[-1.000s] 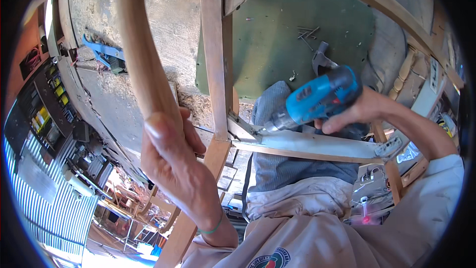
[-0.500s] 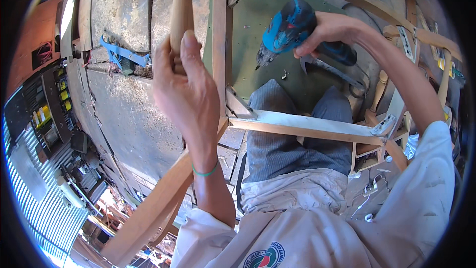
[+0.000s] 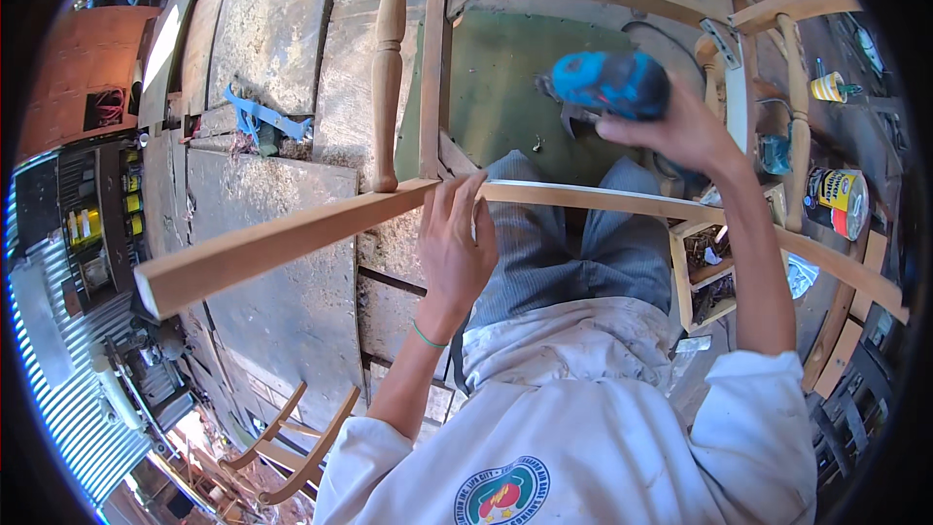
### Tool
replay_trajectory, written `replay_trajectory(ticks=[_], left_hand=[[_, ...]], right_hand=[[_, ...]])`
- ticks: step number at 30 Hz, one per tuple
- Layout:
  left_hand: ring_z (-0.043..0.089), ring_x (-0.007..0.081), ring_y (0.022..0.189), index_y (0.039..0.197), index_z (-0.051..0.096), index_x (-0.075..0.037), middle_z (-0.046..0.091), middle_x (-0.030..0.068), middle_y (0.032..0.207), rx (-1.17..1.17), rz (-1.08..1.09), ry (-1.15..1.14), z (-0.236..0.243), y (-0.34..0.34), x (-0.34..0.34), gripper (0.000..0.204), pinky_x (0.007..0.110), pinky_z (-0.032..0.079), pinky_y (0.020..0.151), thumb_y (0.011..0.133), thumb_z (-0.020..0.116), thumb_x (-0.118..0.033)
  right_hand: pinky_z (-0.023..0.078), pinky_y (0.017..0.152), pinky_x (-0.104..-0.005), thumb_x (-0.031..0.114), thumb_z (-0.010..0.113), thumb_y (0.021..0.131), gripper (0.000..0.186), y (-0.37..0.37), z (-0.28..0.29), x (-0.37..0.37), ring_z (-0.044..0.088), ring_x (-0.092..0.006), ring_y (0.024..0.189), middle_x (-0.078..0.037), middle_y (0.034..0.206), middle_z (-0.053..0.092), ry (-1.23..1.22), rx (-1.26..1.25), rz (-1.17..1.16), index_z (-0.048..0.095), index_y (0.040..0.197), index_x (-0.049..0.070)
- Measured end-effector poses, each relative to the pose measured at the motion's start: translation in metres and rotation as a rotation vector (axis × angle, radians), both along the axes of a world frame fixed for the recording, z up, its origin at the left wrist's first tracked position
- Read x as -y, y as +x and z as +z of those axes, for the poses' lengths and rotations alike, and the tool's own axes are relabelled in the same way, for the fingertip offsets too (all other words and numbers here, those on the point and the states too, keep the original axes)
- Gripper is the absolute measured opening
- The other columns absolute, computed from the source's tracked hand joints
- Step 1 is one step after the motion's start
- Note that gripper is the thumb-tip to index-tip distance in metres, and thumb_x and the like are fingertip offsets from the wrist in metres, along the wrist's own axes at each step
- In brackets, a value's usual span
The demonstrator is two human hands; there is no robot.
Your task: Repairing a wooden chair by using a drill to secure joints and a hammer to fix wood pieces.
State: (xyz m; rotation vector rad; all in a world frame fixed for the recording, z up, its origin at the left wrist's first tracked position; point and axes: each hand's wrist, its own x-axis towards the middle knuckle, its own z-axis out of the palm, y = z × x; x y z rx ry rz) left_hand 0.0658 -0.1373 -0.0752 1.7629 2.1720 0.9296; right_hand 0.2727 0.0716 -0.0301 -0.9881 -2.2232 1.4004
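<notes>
My right hand point(image 3: 680, 131) is wrapped around the handle of a blue and black cordless drill point(image 3: 607, 83), held above the green surface. The drill's tip is blurred. Below my hands lies a wooden chair-like frame point(image 3: 583, 197), its near rail crossing over my lap. With its fingers stretched out, my left hand point(image 3: 457, 243) touches the near left corner, where the rail meets a long square leg point(image 3: 282, 238). A turned spindle point(image 3: 388, 68) rises from that side, just beyond my left fingers. Partly behind the drill, a dark metal blade-like piece point(image 3: 579, 122) shows.
A green board point(image 3: 515, 49) lies inside the frame. To the left, a blue clamp-like tool point(image 3: 262, 122) rests on dusty metal sheets point(image 3: 277, 224). At the right stand a tin can point(image 3: 838, 199) and a yellow-striped cup point(image 3: 828, 87). A curved wooden piece point(image 3: 311, 447) is at lower left.
My left hand has let go of the turned spindle and come down to the frame's near corner. The frame has tilted and shifted. The drill has moved right and turned.
</notes>
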Motion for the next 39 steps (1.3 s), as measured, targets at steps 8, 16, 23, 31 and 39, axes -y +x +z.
replay_trajectory(ticks=[8, 16, 23, 31, 39], left_hand=[[0.065, 0.0256, 0.085, 0.116, 0.064, -0.003, 0.064, 0.0139, 0.103, 0.210, 0.055, -0.192, -0.026, -0.006, 0.060, 0.028, 0.036, 0.052, 0.072, 0.089, 0.065, -0.012], [0.065, 0.0193, 0.083, 0.117, 0.066, -0.002, 0.066, 0.0106, 0.099, 0.358, 0.158, -0.207, -0.038, -0.006, 0.101, 0.030, 0.032, 0.054, 0.071, 0.093, 0.065, -0.021], [0.067, 0.0212, 0.077, 0.114, 0.067, -0.001, 0.068, 0.0135, 0.093, 0.444, 0.161, -0.235, -0.046, 0.000, 0.132, 0.029, 0.031, 0.054, 0.062, 0.091, 0.067, -0.019], [0.064, 0.0145, 0.080, 0.117, 0.066, -0.001, 0.069, 0.0104, 0.092, 0.509, 0.179, -0.304, -0.068, 0.011, 0.158, 0.032, 0.029, 0.053, 0.069, 0.092, 0.067, -0.021], [0.065, 0.0160, 0.076, 0.115, 0.067, -0.003, 0.069, 0.0101, 0.087, 0.505, 0.210, -0.288, -0.064, 0.015, 0.157, 0.029, 0.030, 0.052, 0.065, 0.091, 0.066, -0.019]], right_hand=[[0.052, 0.081, -0.0279, 0.011, 0.080, 0.079, 0.043, 0.088, 0.051, 0.116, 0.064, -0.0118, 0.093, -0.004, 0.098, 0.070, -0.476, -0.099, -0.354, 0.064, 0.118, 0.003], [0.051, 0.071, -0.0286, 0.018, 0.082, 0.077, 0.055, 0.137, 0.031, 0.232, 0.062, -0.0155, 0.076, -0.009, 0.094, 0.064, -0.928, -0.591, -0.539, 0.056, 0.120, -0.002], [0.048, 0.089, -0.0315, 0.021, 0.082, 0.080, 0.080, 0.150, 0.001, 0.267, 0.060, -0.0167, 0.098, -0.008, 0.108, 0.062, -0.657, -0.305, -0.522, 0.039, 0.145, 0.005], [0.048, 0.089, -0.0340, 0.015, 0.083, 0.075, 0.088, 0.183, -0.041, 0.282, 0.059, -0.0193, 0.103, -0.008, 0.117, 0.059, -0.188, -0.168, -0.705, 0.035, 0.148, 0.007], [0.050, 0.091, -0.0430, -0.005, 0.068, 0.069, 0.083, 0.222, -0.063, 0.336, 0.058, -0.0381, 0.118, -0.018, 0.136, 0.056, 0.178, 0.382, -0.726, 0.044, 0.146, 0.017]])
